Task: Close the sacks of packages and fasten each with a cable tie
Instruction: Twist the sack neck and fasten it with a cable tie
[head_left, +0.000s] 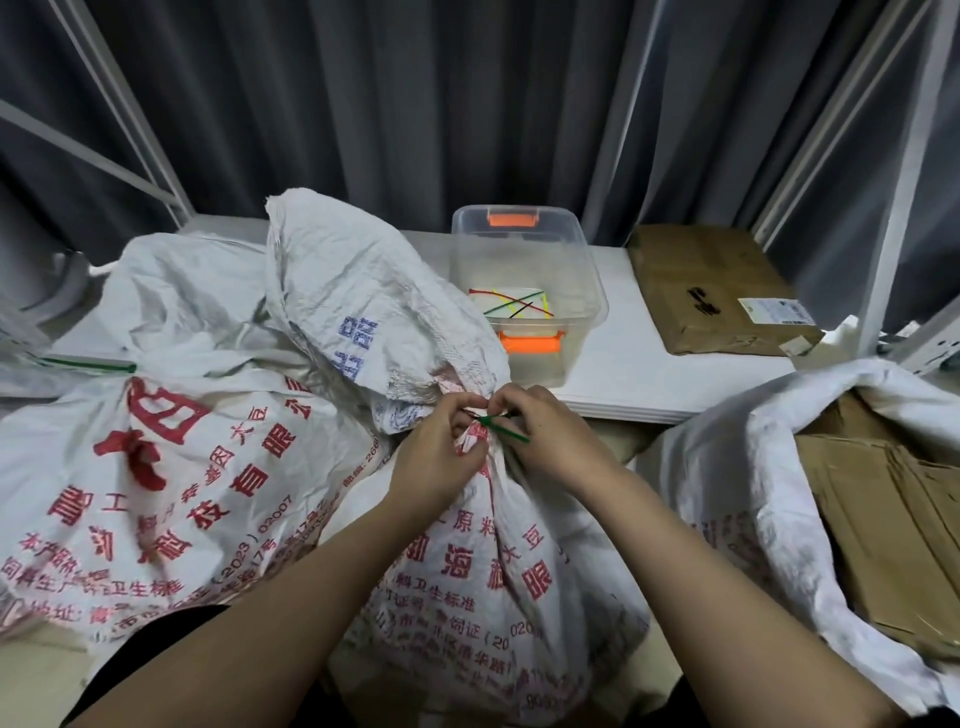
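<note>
A white woven sack (483, 582) with red print stands right in front of me, its neck bunched together. Around that neck runs a green cable tie (506, 429), its free end sticking out to the right. My left hand (441, 447) pinches the tie and the gathered neck from the left. My right hand (545, 431) grips the tie from the right. The sack's loose top (353, 291) flops up and back behind my hands. A second sack (171, 467) lies on the left with a green tie (93, 364) at its far end.
A clear plastic box (524, 291) with orange latches holds several coloured cable ties on the white table (649, 374). A brown cardboard parcel (711, 291) lies at the back right. An open sack (769, 499) holding flat cardboard packages (893, 540) sits at the right.
</note>
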